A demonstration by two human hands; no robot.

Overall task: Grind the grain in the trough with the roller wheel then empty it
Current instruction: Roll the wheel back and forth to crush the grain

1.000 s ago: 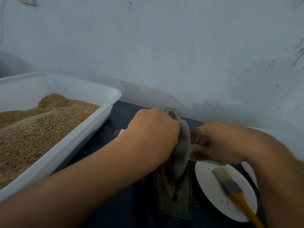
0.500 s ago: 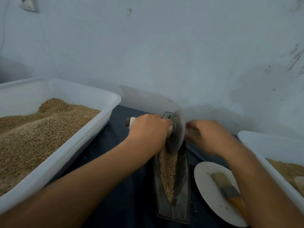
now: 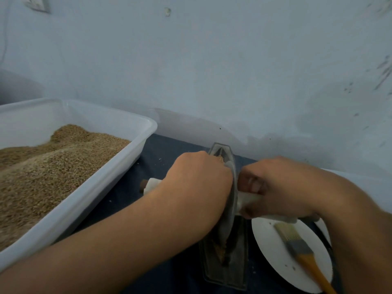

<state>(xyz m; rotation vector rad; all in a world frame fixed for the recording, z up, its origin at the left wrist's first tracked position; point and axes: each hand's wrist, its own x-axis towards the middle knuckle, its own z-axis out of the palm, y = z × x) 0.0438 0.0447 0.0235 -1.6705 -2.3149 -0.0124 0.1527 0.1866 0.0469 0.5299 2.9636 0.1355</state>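
Left hand (image 3: 199,181) and right hand (image 3: 273,187) each grip the axle handle either side of the roller wheel (image 3: 230,200), pressing it evenly into the grain (image 3: 220,252) in the trough (image 3: 239,270) beside the plate (image 3: 273,247).

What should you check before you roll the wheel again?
1. Left hand curled round the handle: ok.
2. Right hand curled round the other handle end: ok.
3. Wheel sitting in the trough, not beside it: ok.
4. Grain in the trough to grind: ok, some shows at both ends.
5. Brush out of the way on the plate: ok, it lies to the right of the trough.
6. Grain fine enough to empty: cannot tell, too blurred.
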